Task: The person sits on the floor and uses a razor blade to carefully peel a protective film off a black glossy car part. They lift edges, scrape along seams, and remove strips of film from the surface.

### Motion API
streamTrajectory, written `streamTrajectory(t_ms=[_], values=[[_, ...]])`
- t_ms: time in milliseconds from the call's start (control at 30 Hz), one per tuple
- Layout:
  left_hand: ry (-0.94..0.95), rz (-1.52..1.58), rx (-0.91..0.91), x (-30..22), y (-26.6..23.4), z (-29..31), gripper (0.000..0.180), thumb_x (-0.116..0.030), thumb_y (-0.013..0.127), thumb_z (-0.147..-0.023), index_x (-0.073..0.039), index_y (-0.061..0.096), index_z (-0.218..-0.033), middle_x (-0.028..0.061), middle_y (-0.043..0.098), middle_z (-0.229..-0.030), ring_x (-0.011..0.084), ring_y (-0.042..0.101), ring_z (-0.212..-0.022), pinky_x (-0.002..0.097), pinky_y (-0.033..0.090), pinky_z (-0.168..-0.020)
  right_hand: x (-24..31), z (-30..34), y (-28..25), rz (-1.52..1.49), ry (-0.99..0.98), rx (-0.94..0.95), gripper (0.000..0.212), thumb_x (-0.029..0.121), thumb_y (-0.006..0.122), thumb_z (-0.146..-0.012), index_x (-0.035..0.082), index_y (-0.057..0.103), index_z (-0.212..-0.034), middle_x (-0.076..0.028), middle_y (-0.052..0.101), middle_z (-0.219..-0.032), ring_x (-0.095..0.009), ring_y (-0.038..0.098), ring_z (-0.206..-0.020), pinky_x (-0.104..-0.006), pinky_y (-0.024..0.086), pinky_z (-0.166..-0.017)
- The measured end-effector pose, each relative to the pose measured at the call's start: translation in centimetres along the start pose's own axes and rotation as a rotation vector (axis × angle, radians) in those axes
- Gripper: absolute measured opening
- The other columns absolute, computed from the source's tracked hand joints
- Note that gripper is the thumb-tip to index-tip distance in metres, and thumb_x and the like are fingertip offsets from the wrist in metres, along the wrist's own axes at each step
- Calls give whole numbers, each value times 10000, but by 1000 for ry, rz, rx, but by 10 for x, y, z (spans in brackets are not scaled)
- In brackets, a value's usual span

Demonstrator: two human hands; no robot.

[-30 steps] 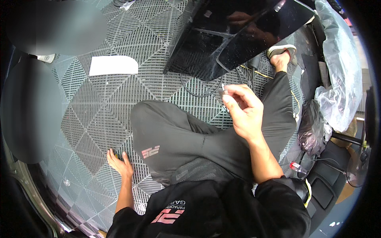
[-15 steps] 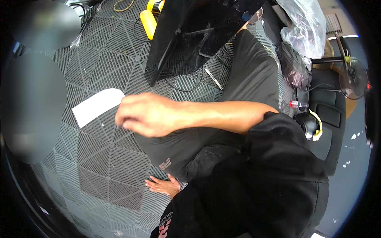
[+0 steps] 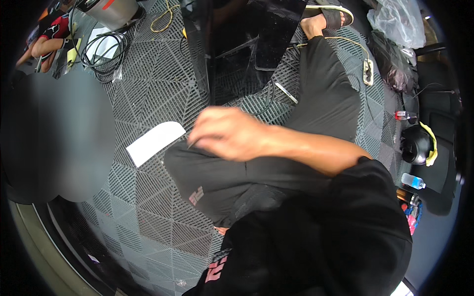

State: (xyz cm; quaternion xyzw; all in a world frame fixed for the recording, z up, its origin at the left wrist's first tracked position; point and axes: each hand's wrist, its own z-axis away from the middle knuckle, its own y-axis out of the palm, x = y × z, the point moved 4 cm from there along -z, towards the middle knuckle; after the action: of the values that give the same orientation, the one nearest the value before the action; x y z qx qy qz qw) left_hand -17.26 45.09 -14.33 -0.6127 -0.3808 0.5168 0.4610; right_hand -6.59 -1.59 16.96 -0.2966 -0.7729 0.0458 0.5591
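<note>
My right hand [image 3: 228, 134], blurred by motion, is raised over my bent left knee with the fingers pinched together. A thin dark tip pokes out from the fingers; I cannot make out what it belongs to. Just left of this hand, a white piece of sheet [image 3: 155, 143] with one rounded end lies on the floor against the knee. Beyond the hand stands a glossy black panel [image 3: 242, 59] with scuffed, angular surfaces. Of my left hand [image 3: 221, 230] only a sliver of skin shows beside my thigh; its fingers are hidden.
A slim white tool [image 3: 286, 92] lies near my outstretched leg. Further out are a power strip [image 3: 368, 72], coiled black cable [image 3: 106, 55] and a grey bucket [image 3: 116, 14]. Another person's arm [image 3: 52, 47] shows at far left. A black seat holds a bottle [image 3: 414, 181].
The view has shifted, so the floor items appear further right. My right hand has drawn slightly away from the white piece. My left hand, flat with fingers spread before, is now mostly hidden.
</note>
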Motion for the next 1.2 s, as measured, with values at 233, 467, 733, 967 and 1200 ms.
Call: streamTrajectory(t_ms=[233, 467, 733, 967, 1200], values=[[-36, 602, 482, 24, -57, -49, 473, -418, 548, -1054, 25, 653, -926, 193, 696, -976, 285, 659, -864, 425, 522, -767, -45, 44, -123, -218, 175, -591, 152, 80, 718, -947, 23, 742, -1086, -34, 660, -968, -113, 643, -867, -270, 536, -794], [27, 1002, -86, -133, -154, -354, 573, -405, 358, -1120, -54, 577, -723, 76, 595, -680, 195, 569, -701, 392, 482, -788, -73, 21, -136, -204, 113, -761, 165, 67, 731, -948, 5, 729, -1102, -25, 691, -1003, -97, 658, -900, -249, 546, -826], [697, 1409, 327, -428, -132, -380, 853, -556, 633, -935, 6, 369, -1520, 236, 491, -1485, 343, 543, -1314, 468, 445, -1089, -81, 24, -135, -247, 171, -778, 178, 57, 776, -911, 5, 736, -1077, -38, 737, -990, -96, 686, -898, -244, 565, -838], [890, 1233, 342, -493, -135, -346, 1292, -381, 938, -697, -34, 97, -1615, 261, 319, -1581, 385, 353, -1469, 537, 304, -1196, -95, 30, -144, -292, 137, -675, 199, 20, 781, -901, -18, 727, -1089, -68, 745, -1024, -126, 698, -947, -254, 574, -865], [838, 1172, 435, -497, -118, -337, 1249, -256, 938, -715, -20, 100, -1610, 243, 427, -1502, 345, 475, -1378, 453, 389, -1149, -95, 22, -138, -486, 300, -709, 143, -51, 708, -927, -5, 694, -1061, -50, 711, -978, -97, 658, -877, -224, 545, -785]])
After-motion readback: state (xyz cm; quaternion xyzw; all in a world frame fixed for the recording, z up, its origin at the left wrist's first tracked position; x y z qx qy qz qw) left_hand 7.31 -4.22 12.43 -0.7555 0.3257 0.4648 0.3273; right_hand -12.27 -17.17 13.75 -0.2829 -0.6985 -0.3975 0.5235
